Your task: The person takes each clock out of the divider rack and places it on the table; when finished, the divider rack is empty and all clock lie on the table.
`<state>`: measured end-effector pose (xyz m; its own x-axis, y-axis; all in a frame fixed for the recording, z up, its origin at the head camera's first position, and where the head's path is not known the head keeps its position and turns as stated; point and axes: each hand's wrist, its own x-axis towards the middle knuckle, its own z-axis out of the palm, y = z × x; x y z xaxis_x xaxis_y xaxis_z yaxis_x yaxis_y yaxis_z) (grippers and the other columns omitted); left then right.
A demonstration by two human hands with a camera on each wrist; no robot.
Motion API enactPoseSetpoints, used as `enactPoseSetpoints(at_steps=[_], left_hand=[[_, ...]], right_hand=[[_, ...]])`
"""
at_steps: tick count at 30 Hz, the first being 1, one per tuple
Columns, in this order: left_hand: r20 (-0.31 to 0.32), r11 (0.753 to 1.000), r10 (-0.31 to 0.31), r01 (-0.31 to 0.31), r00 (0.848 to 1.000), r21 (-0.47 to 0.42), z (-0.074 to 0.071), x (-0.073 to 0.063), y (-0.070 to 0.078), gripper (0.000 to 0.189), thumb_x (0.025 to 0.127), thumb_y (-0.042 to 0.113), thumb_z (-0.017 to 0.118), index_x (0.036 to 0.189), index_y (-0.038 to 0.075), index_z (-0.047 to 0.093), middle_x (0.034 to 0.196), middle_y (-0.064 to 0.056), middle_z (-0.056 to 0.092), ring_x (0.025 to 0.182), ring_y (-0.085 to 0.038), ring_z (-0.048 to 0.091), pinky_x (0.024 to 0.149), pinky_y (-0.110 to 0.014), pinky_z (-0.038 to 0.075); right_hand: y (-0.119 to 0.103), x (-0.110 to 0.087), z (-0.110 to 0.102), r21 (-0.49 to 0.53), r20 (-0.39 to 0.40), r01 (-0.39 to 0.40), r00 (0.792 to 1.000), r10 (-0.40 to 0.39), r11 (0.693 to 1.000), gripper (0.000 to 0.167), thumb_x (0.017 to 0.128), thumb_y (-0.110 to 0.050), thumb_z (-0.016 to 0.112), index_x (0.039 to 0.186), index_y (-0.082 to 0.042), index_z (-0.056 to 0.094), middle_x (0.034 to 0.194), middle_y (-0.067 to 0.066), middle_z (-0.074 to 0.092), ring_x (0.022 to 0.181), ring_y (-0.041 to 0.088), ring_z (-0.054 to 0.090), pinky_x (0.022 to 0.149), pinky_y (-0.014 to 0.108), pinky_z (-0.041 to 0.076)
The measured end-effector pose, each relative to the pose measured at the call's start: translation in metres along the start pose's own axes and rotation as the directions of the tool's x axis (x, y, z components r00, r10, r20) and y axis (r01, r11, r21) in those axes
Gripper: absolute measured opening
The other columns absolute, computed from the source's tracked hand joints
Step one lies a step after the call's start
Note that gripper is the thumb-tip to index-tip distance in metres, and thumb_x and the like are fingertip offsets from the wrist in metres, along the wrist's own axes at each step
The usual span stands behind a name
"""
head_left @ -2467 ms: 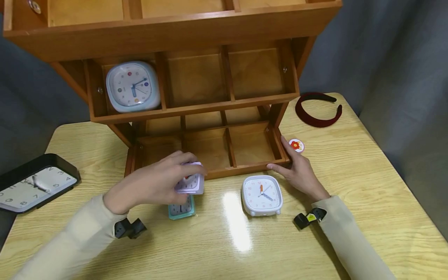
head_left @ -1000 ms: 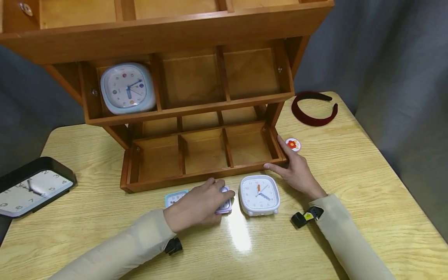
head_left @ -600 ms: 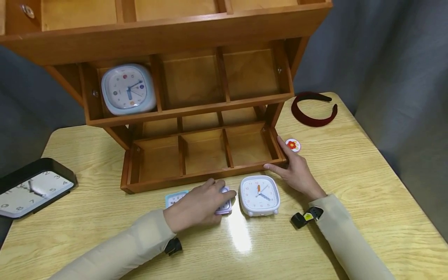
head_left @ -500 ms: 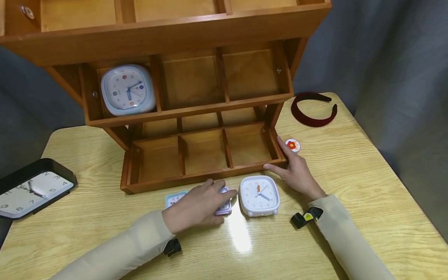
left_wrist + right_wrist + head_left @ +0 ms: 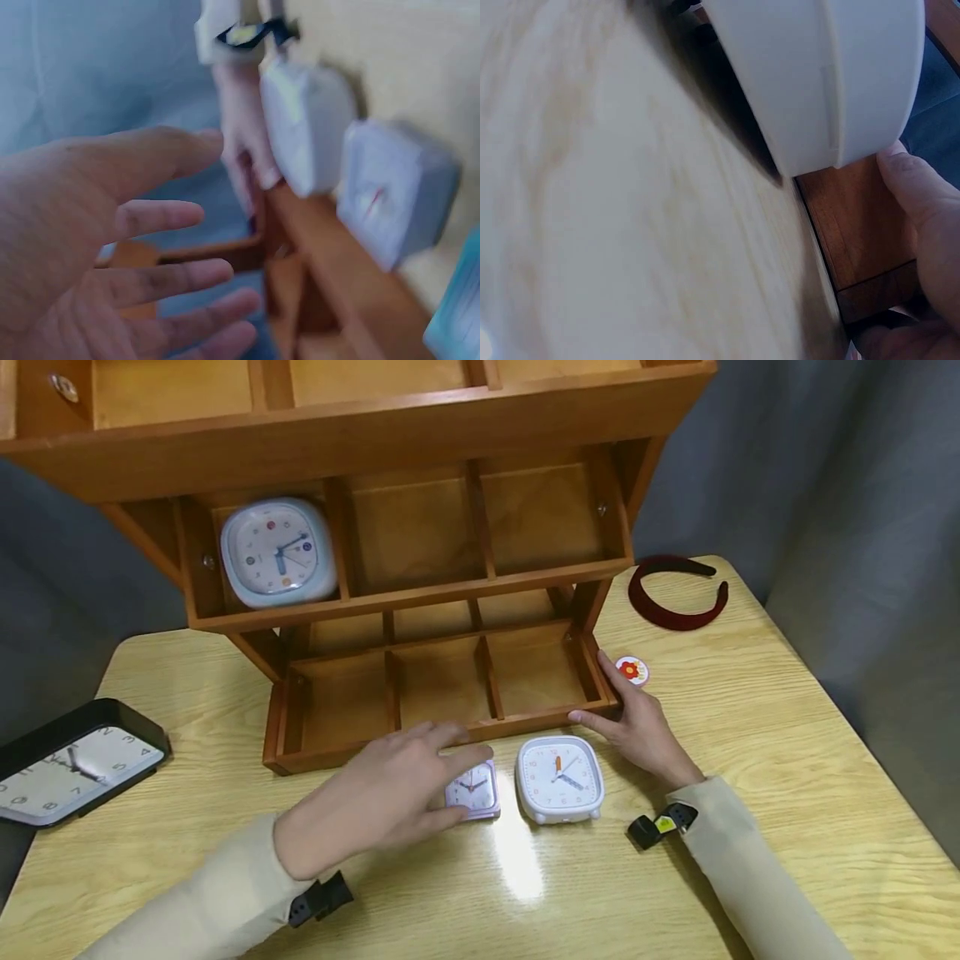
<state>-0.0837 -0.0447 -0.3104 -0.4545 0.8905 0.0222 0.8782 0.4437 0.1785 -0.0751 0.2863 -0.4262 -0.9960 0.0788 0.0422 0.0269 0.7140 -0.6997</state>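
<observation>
My left hand (image 5: 390, 785) hovers just left of a small purple alarm clock (image 5: 474, 793), its fingers (image 5: 172, 285) spread and nothing in them. That clock lies face up on the table, right before the wooden tiered box (image 5: 525, 723). A teal clock (image 5: 459, 307) lies beside it in the left wrist view; my left hand hides it in the head view. To the right sits a white alarm clock (image 5: 560, 775). My right hand (image 5: 647, 731) grips the front right corner of the box's bottom tray, the thumb (image 5: 915, 184) against its front.
A pale blue clock (image 5: 279, 553) rests in the left compartment of the middle tray. At the far left a large black-framed clock (image 5: 82, 764) lies tilted. A dark red headband (image 5: 667, 617) and a round flower badge (image 5: 631, 671) are on the right.
My left hand carries the purple clock from above the teal one, sets it down to the right, then lets go and draws back left. The right hand stays at the tray corner.
</observation>
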Motion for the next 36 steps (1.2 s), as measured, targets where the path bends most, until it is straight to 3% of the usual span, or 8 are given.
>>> enactPoseSetpoints(at_steps=[4, 9, 16, 19, 24, 31, 36], left_hand=[[-0.138, 0.999, -0.022, 0.027, 0.990, 0.036, -0.034, -0.008, -0.015, 0.055, 0.083, 0.037, 0.074, 0.130, 0.013, 0.059, 0.127, -0.014, 0.060, 0.105, -0.029, 0.064, 0.083, -0.042, 0.056], [-0.277, 0.993, -0.063, 0.087, 0.959, 0.075, -0.070, -0.021, -0.045, 0.051, 0.082, 0.026, 0.076, 0.128, 0.008, 0.060, 0.120, -0.016, 0.060, 0.100, -0.032, 0.062, 0.081, -0.047, 0.054], [-0.435, 0.965, -0.185, 0.246, 0.881, 0.089, -0.101, -0.028, -0.093, 0.057, 0.079, 0.016, 0.078, 0.131, 0.009, 0.056, 0.128, -0.025, 0.050, 0.106, -0.044, 0.052, 0.084, -0.058, 0.043], [-0.446, 0.951, -0.246, 0.304, 0.860, 0.063, -0.108, -0.027, -0.112, 0.065, 0.077, 0.017, 0.079, 0.135, 0.008, 0.052, 0.136, -0.026, 0.045, 0.114, -0.045, 0.047, 0.088, -0.060, 0.041], [-0.404, 0.931, -0.339, 0.365, 0.850, -0.013, -0.114, -0.021, -0.134, 0.071, 0.078, 0.022, 0.077, 0.140, 0.006, 0.047, 0.139, -0.026, 0.044, 0.119, -0.044, 0.044, 0.090, -0.060, 0.041], [-0.360, 0.925, -0.353, 0.380, 0.864, 0.005, -0.121, -0.013, -0.145, 0.072, 0.077, 0.028, 0.078, 0.137, 0.004, 0.048, 0.125, -0.028, 0.053, 0.107, -0.045, 0.050, 0.087, -0.059, 0.041], [-0.292, 0.900, -0.418, 0.437, 0.860, -0.003, -0.126, -0.008, -0.145, 0.077, 0.079, 0.036, 0.076, 0.143, 0.008, 0.043, 0.126, -0.031, 0.050, 0.111, -0.050, 0.047, 0.088, -0.061, 0.040]], right_hand=[[0.002, -0.002, -0.001, -0.007, -0.006, -0.012, 1.000, 0.012, 1.000, 0.097, 0.080, -0.043, 0.076, 0.156, -0.022, 0.018, 0.156, 0.017, 0.031, 0.140, 0.040, 0.034, 0.112, 0.057, 0.029], [0.004, -0.003, -0.002, -0.019, -0.014, -0.003, 1.000, 0.003, 1.000, 0.097, 0.081, -0.042, 0.076, 0.155, -0.021, 0.018, 0.155, 0.018, 0.032, 0.139, 0.041, 0.035, 0.110, 0.058, 0.030], [0.007, -0.003, -0.002, -0.012, -0.019, 0.006, 1.000, -0.006, 1.000, 0.096, 0.081, -0.040, 0.076, 0.156, -0.021, 0.018, 0.155, 0.018, 0.033, 0.138, 0.042, 0.037, 0.110, 0.058, 0.031], [0.007, -0.003, 0.000, -0.007, -0.020, 0.010, 1.000, -0.010, 1.000, 0.096, 0.081, -0.040, 0.076, 0.155, -0.021, 0.019, 0.155, 0.018, 0.033, 0.138, 0.042, 0.037, 0.110, 0.058, 0.031], [0.006, -0.003, 0.002, 0.004, -0.009, 0.012, 1.000, -0.012, 1.000, 0.096, 0.081, -0.042, 0.076, 0.155, -0.021, 0.019, 0.156, 0.016, 0.031, 0.139, 0.040, 0.035, 0.112, 0.056, 0.029], [0.003, 0.000, 0.003, 0.004, -0.003, 0.018, 1.000, -0.018, 1.000, 0.097, 0.080, -0.043, 0.075, 0.156, -0.022, 0.017, 0.157, 0.014, 0.029, 0.141, 0.038, 0.033, 0.113, 0.055, 0.028], [0.001, 0.001, 0.003, 0.001, -0.002, 0.018, 1.000, -0.018, 1.000, 0.098, 0.081, -0.044, 0.075, 0.156, -0.023, 0.016, 0.157, 0.014, 0.029, 0.141, 0.038, 0.033, 0.113, 0.055, 0.028]])
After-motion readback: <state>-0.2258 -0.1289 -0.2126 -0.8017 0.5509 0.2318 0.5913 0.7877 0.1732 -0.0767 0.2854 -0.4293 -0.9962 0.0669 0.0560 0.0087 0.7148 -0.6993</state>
